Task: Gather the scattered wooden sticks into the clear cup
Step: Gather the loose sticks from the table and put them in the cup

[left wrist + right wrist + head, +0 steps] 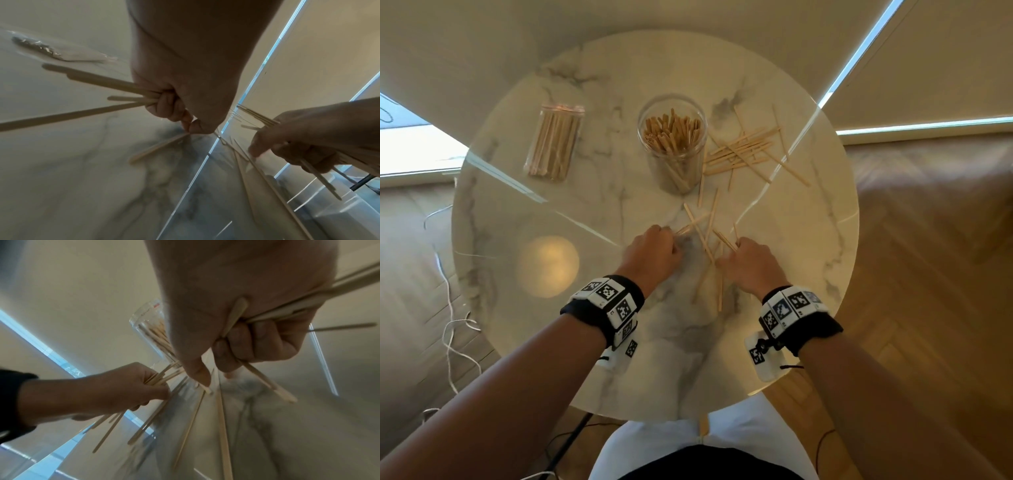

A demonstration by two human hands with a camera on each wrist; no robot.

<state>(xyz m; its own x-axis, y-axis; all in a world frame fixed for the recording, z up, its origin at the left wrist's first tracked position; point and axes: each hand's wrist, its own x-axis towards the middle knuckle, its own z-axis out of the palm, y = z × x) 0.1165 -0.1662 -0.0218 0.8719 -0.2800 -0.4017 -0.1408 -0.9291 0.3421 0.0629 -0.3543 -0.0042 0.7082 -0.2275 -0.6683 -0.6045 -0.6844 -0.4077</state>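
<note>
A clear cup stands upright at the middle back of the round marble table, holding many wooden sticks. Loose sticks lie scattered to its right, and a few more sticks lie between my hands. My left hand grips a bundle of sticks in its curled fingers and pinches at another on the table. My right hand also holds several sticks in its fist, its thumb pressing down on one stick's end.
A clear plastic bag packed with more sticks lies at the table's back left. White cables trail over the floor on the left. A wooden floor lies to the right of the table.
</note>
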